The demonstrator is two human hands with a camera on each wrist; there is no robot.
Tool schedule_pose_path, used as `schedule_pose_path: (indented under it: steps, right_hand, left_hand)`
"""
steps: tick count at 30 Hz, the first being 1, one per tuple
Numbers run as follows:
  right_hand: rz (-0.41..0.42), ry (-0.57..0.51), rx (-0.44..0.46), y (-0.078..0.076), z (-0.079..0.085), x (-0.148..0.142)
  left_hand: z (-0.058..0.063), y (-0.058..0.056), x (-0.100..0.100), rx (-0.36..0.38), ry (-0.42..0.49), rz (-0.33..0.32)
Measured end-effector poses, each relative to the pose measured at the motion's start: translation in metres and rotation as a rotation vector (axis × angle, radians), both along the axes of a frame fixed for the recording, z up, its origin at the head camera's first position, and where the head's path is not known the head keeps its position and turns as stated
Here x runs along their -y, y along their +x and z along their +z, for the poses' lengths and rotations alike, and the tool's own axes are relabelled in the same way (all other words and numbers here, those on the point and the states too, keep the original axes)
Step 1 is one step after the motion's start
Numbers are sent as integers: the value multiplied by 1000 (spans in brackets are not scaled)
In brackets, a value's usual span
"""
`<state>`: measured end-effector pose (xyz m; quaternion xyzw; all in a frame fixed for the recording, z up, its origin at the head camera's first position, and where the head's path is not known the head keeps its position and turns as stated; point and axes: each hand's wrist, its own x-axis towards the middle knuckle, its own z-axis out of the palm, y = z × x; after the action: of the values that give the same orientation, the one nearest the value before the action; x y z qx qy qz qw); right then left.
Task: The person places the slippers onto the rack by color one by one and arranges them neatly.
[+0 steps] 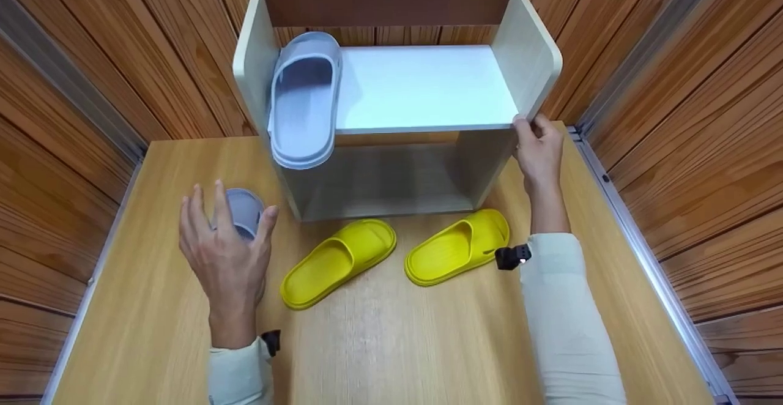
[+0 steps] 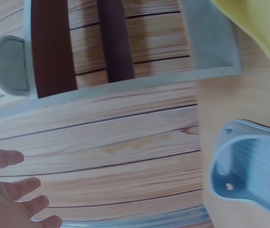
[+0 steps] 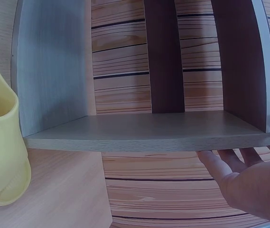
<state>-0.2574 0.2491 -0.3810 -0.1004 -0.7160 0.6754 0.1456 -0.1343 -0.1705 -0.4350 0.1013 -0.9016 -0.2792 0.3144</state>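
Wood-plank walls (image 1: 703, 178) enclose the table (image 1: 367, 356) I'm watching remotely. I'd judge the work barely begun: one grey slipper (image 1: 304, 105) sits on the upper board of the shelf (image 1: 422, 87), far left, its heel overhanging the near edge. Three remain on the tabletop: the second grey slipper (image 1: 244, 202), at left, and two yellow slippers (image 1: 342, 264) slanting just in front. I see the left hand (image 1: 229, 252) with fingers spread, holding nothing; the right hand (image 1: 541, 151) pinches the shelf's right edge. All four look smooth and backless.
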Motion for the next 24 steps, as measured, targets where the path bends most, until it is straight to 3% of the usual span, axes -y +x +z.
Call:
schedule_pose_path:
  steps: [9,24]
  right_hand:
    - [5,-19,-13,0,0,0]
    - [9,-21,-22,-1,-2,0]
  left_hand:
    - [-19,4,9,160,44,73]
    - [-83,7,28,479,162,105]
